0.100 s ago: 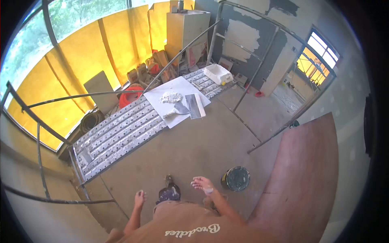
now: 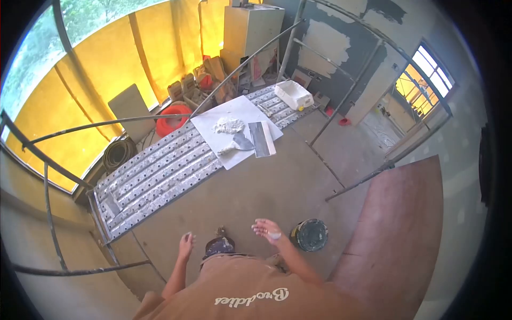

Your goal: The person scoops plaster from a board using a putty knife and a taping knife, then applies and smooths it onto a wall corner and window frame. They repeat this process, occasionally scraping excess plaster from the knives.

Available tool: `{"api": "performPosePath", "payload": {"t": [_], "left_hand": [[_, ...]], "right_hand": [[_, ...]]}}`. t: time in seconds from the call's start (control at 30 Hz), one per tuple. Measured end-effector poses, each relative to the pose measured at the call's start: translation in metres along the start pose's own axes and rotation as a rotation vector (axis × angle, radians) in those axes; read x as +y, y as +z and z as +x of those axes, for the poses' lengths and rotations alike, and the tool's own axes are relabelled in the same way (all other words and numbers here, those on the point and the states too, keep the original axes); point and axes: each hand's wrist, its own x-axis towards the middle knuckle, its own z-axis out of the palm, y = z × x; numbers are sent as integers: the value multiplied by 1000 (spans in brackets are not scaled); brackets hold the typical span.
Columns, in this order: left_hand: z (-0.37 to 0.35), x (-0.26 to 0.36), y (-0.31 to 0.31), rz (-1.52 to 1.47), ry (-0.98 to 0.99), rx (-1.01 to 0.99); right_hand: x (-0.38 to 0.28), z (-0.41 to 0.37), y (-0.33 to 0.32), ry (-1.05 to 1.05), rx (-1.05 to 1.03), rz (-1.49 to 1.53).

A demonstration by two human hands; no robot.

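Observation:
My left hand (image 2: 186, 244) hangs in the air over the floor with its fingers loosely bent, and I see nothing in it. My right hand (image 2: 266, 230) is held out with the fingers apart, white smears on it, and holds nothing. The bucket (image 2: 311, 234) with dark grey-green contents stands on the floor beside that hand. Ahead, a white board (image 2: 210, 129) lies on the scaffold plank, bearing a heap of white plaster (image 2: 229, 125), a putty knife (image 2: 242, 142) and a wide flat steel blade (image 2: 261, 139) with a pale edge.
The perforated metal plank (image 2: 154, 168) crosses in front of me, framed by scaffold tubes (image 2: 90, 127). A white plastic tub (image 2: 293, 95) sits at its far end. A curved brown panel (image 2: 397, 224) rises at right. Behind the plank lie a red coil (image 2: 172, 120) and a dark hose coil (image 2: 118, 154).
My view has shifted a little, so the plank and board sit slightly differently. Both hands have risen slightly in view and remain without anything visible in them.

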Motion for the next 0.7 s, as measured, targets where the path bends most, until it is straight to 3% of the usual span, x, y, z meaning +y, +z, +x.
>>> {"api": "performPosePath", "payload": {"t": [0.1, 0.2, 0.27, 0.3, 0.37, 0.4, 0.47, 0.5, 0.57, 0.7], "left_hand": [[63, 112, 67, 109, 236, -42], [92, 186, 108, 290, 356, -184], [117, 239, 144, 345, 478, -245], [124, 266, 162, 360, 506, -266], [149, 304, 195, 393, 570, -283], [160, 321, 208, 401, 593, -302], [177, 349, 237, 552, 736, -152], [197, 349, 247, 590, 745, -105], [210, 366, 273, 785, 1044, 86], [250, 354, 305, 1060, 781, 147]], "right_hand": [[-107, 74, 9, -111, -99, 92], [-168, 118, 4, -281, 114, -82], [-213, 159, -18, -475, 324, -396], [-236, 173, -30, -512, 353, -382], [-271, 203, -49, -546, 655, -741], [-280, 231, -65, -564, 675, -724], [-290, 287, -103, -696, 938, -1111], [-298, 301, -107, -659, 927, -1096], [-300, 338, -113, -619, 837, -1029], [-322, 374, -108, -448, 661, -1021]]}}
